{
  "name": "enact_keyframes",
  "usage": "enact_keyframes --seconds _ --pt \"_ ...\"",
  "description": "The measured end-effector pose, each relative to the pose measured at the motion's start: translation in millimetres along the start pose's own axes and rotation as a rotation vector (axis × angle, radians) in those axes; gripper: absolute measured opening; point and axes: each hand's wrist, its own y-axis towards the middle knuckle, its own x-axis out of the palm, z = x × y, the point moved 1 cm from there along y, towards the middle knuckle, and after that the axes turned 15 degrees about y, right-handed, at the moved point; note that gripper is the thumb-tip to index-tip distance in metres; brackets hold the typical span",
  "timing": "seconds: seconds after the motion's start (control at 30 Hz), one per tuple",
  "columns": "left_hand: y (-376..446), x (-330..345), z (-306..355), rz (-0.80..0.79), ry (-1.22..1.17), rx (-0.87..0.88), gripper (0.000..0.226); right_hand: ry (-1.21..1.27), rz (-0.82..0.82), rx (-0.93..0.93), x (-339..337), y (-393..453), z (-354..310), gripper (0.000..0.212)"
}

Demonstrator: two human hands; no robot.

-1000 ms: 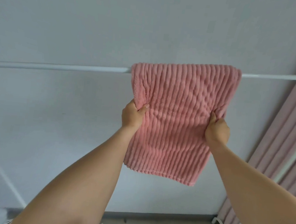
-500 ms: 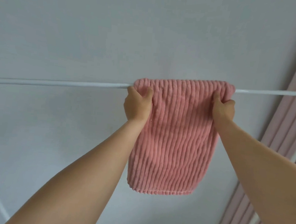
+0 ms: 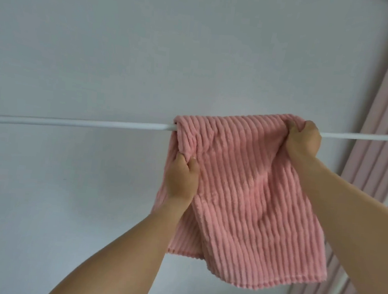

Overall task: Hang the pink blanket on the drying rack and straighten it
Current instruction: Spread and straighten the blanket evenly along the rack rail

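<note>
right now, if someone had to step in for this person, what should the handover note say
Left hand: shut on the pink blanket's left edge, below the rail.
Right hand: shut on the blanket's top right corner, at rail height.
Blanket: draped over the white drying rack rail, near its right end, bunched at the top left, lower edge slanted.
Done: hung.
Left: spread the bunched top along the rail, level the hem, let go.

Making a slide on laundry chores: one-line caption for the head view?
Both hands, left hand and right hand, grip the pink blanket draped over the white rack bar.
</note>
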Motion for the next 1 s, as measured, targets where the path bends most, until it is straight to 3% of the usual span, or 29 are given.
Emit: enact_keyframes --seconds 0.17,0.3,0.43,0.53,0.67,0.77,0.9,1.0 --pt "41.7 -21.5 39.8 0.108 -0.026 -0.116 0.033 -0.038 -0.032 0.101 -2.8 -27.4 39.2 0.046" --pt "69.0 -30.2 50.3 0.143 0.18 -0.08 0.021 -0.008 -0.101 0.137 1.2 -44.2 52.2 0.039" --pt "78.3 -35.1 47.6 0.189 0.32 -0.005 0.022 0.034 -0.068 0.131 1.4 -30.4 42.2 0.039" --pt "85.4 -38.0 52.0 0.162 0.319 -0.026 0.02 0.056 -0.014 0.091 2.7 -10.1 25.8 0.041" --pt "101.6 -36.6 54.2 0.198 0.3 -0.093 0.018 0.093 -0.028 0.043 5.0 24.4 1.1 0.024" --pt "109.5 -30.4 53.7 0.218 0.278 -0.11 0.018 0.189 -0.035 0.061 2.0 43.3 -11.6 0.031" --pt "100.4 -23.5 51.5 0.158 0.423 -0.099 0.019 -0.051 -0.056 0.105 -6.4 33.9 10.1 0.039" --pt "93.9 -15.4 52.0 0.207 0.431 0.045 0.041 -0.139 -0.024 0.106 -8.1 21.9 24.4 0.047"
